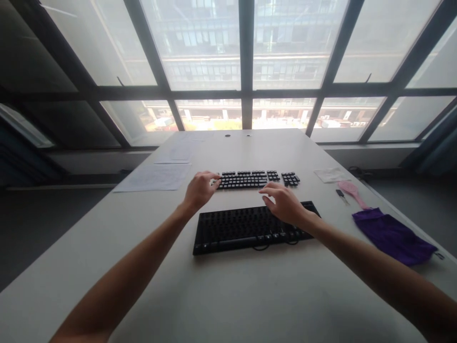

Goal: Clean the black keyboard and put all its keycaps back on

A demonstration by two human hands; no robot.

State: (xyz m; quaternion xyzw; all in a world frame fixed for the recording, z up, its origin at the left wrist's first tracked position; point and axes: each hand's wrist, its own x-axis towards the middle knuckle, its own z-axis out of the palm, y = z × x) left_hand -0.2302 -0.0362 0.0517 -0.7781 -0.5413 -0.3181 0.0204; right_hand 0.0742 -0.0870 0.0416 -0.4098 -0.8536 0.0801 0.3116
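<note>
Black keycaps (243,180) lie in keyboard-like rows and blocks on the white table. My left hand (201,189) is at the left end of these rows, thumb and forefinger closed on a keycap there, which the fingertips mostly cover. Nearer to me lies a black keyboard base (228,228), tilted slightly, its right side higher in view. My right hand (282,200) hovers over the base's right part with thumb and fingers apart and nothing between them. That hand and forearm hide some of the base. A dark cable loop shows along the base's front edge.
At the right lie a purple cloth pouch (392,236), a pink brush-like object (352,190), a small black-handled tool (342,195) and a clear plastic bag (330,175). Paper sheets (153,177) cover part of the table's left side. Large windows (289,43) stand behind the table.
</note>
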